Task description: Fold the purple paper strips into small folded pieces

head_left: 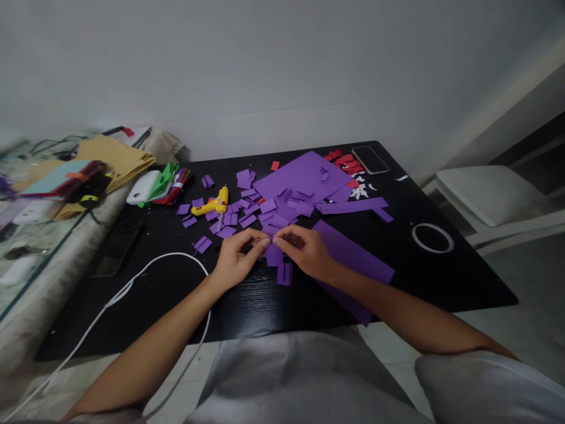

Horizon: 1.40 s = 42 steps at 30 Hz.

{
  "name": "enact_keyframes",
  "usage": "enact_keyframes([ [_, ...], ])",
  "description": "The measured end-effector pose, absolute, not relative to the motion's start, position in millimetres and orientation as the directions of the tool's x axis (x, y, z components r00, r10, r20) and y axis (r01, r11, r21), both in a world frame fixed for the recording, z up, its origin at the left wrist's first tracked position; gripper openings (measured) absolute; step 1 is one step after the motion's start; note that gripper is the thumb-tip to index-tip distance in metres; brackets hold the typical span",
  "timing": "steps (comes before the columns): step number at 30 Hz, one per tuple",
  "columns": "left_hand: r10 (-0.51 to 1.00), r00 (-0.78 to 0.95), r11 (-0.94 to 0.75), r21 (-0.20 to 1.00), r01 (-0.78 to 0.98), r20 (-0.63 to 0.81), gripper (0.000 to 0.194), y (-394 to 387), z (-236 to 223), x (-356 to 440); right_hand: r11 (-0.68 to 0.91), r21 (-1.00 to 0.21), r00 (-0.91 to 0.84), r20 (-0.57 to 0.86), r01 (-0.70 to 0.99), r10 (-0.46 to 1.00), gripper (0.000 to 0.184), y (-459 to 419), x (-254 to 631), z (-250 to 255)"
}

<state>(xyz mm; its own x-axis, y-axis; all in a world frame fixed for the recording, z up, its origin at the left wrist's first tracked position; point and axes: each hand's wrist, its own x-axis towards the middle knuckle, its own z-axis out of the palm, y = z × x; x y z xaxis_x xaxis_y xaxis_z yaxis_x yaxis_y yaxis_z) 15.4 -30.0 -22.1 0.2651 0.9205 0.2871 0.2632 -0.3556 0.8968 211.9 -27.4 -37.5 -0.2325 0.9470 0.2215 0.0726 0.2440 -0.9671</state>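
Over the black tabletop (247, 312), the left hand (238, 256) and right hand (308, 252) jointly pinch a small purple craft-sheet piece (272, 238), apparently a folding step, whose next move likely calls for even pressure.

Pictured in a craft corner, apparently in a home, with a black bench (247, 309) before a plain wall (282, 70), yellow glue gun (216, 204) among cut purple pieces (267, 205), smartphone (369, 160), white chair (489, 191) and pale floor tiles (388, 347).
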Motion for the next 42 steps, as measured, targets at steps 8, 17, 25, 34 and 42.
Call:
enact_keyframes([
  [8, 0.937, 0.249, -0.31, 0.912, 0.269, 0.245, 0.022, -26.4, -26.5, 16.2, 0.188, -0.981, -0.215, 0.174, 0.048, 0.961, 0.016, -24.4, 213.7, -35.7],
  [17, 0.923, 0.305, -0.347, 0.851, 0.393, 0.235, 0.024, -24.5, -24.7, 10.6, 0.172, -0.983, -0.226, 0.155, 0.062, 0.962, 0.017, -24.5, 212.9, -35.5],
  [25, 0.892, 0.43, -0.391, 0.721, 0.572, 0.142, 0.03, -12.0, 1.3, -9.1, 0.047, -0.998, -0.149, 0.054, -0.051, 0.987, 0.018, -13.6, 216.2, -35.2],
  [34, 0.855, 0.459, -0.405, 0.241, 0.882, -0.241, 0.028, -28.1, 19.5, -58.3, -0.238, -0.873, -0.19, -0.171, -0.425, 0.967, 0.034, -3.9, 221.6, -32.9],
  [42, 0.818, 0.486, -0.45, 0.185, 0.874, -0.308, 0.024, -26.1, 15.4, -51.9, -0.35, -0.752, -0.216, -0.276, -0.558, 0.937, 0.027, 3.4, 223.8, -32.3],
])
